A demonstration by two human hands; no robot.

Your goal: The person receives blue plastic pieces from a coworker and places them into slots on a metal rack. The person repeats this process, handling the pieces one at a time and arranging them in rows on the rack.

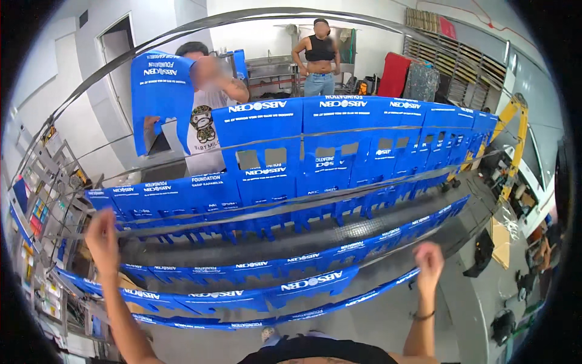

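Rows of blue printed fabric panels [327, 164] with cut-outs hang across the space before me. My left hand [103, 242] is raised at the left end of the rows, near a hanging panel [160, 197]. Its fingers are blurred, and I cannot tell what they hold. My right hand [429, 261] is up at the right, with fingers bent together. Beside it ends the nearest blue strip of fabric [364, 297]; whether the fingers grip its end is unclear. A lower row of panels [312, 285] hangs between my forearms.
A person [203, 127] behind the rows at left holds up a blue panel [160, 97]. Another person [320, 51] stands at the back. Long dark straps [267, 212] cross the view. A yellow frame [518, 139] stands right; crowded shelves [42, 212] line the left.
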